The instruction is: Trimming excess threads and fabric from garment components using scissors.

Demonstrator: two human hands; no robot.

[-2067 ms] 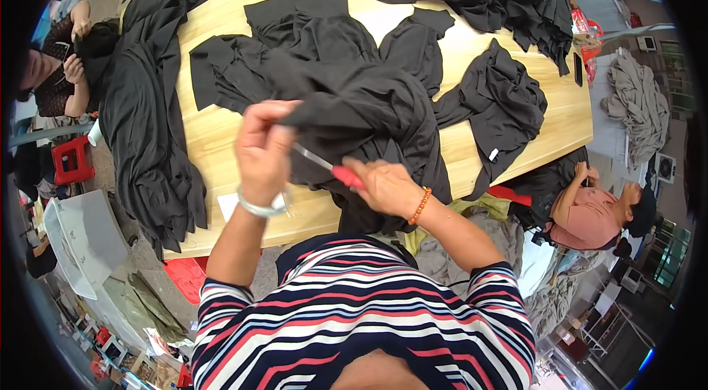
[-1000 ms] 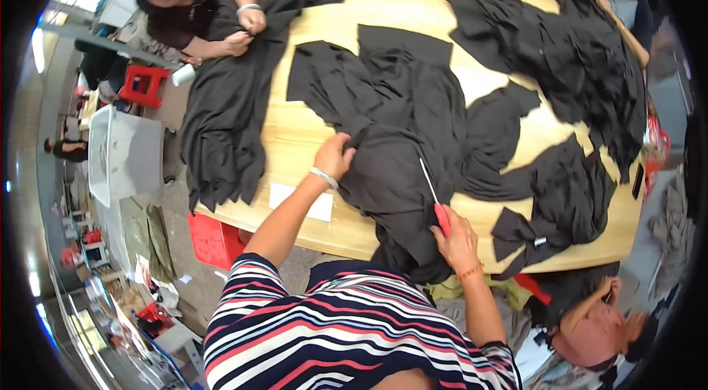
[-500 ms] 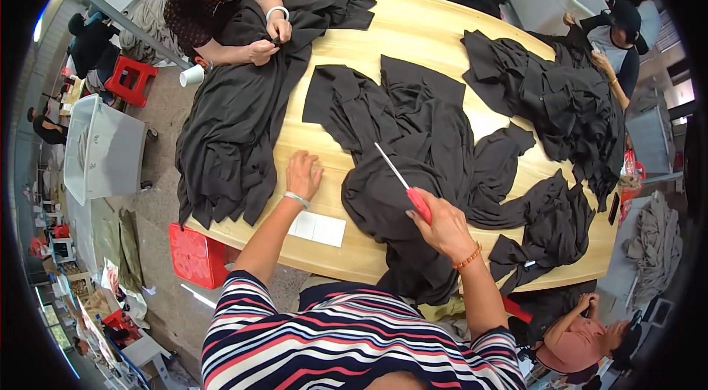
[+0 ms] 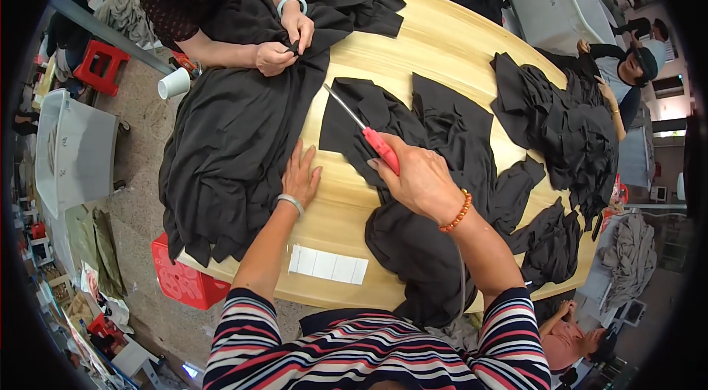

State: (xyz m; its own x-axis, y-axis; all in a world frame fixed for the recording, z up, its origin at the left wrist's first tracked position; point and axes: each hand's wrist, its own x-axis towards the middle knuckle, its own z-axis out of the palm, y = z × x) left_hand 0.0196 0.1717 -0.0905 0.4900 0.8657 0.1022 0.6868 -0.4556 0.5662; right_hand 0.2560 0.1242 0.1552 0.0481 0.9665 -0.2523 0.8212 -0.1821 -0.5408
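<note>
My right hand [image 4: 424, 172] is closed round the red handle of a tool with a long thin metal shaft [image 4: 345, 107]. Its tip points away from me and to the left, over the table near a black garment [image 4: 450, 147]. A thin grey cord seems to hang below my right wrist. My left hand [image 4: 301, 178] lies with fingers spread on the wooden table [image 4: 346, 195], beside a heap of black cloth [image 4: 228, 147] at the left. Nearer to me lies a strip of white paper pieces [image 4: 328, 265].
Across the left heap, a co-worker's hands [image 4: 284, 51] pinch a bit of black cloth. More black garments [image 4: 564, 117] lie at the right by another person. A white cup [image 4: 174, 83], a red stool [image 4: 184, 276] and a grey bin [image 4: 77, 150] stand left of the table.
My right hand has moved up and left with the red-handled tool, whose tip has left the middle garment. My left hand stays on the table, now flatter. The view has shifted.
</note>
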